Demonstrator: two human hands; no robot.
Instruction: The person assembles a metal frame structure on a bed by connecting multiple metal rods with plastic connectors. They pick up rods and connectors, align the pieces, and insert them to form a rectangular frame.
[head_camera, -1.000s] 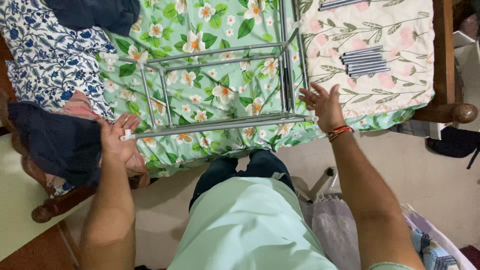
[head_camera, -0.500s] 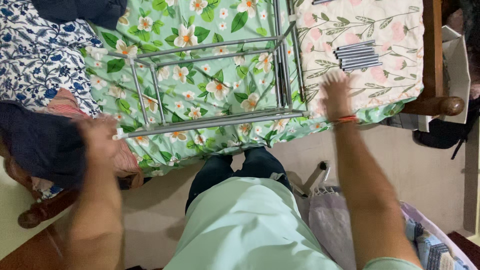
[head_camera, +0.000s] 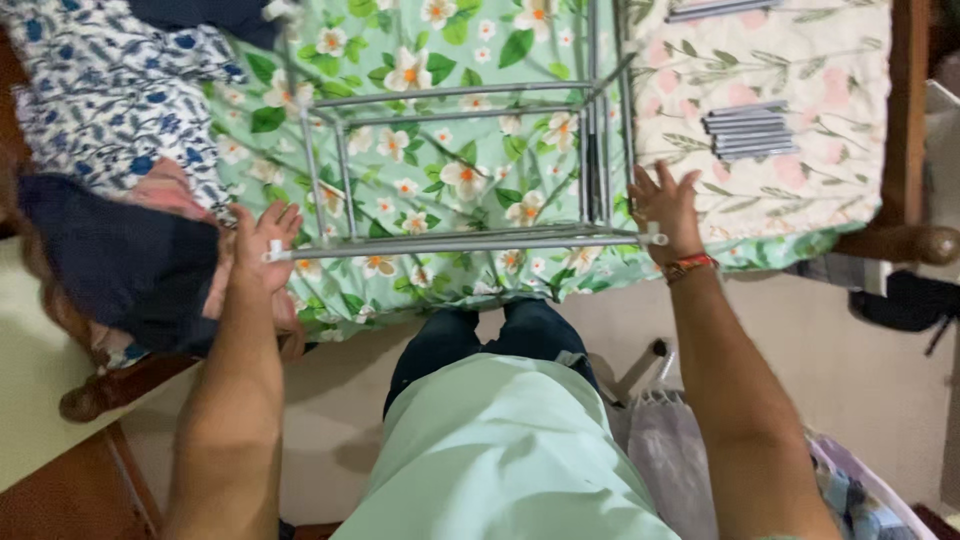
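A grey metal tube frame (head_camera: 460, 170) is steadied at the near edge of the bed (head_camera: 400, 290), its near bar running left to right between two hands. The left hand (head_camera: 262, 250) is closed on the bar's left end; the right hand (head_camera: 665, 205), fingers spread wide, is pressed at the right corner. Farther off, one bundle of loose tubes (head_camera: 748, 130) is seen on the pale floral cover.
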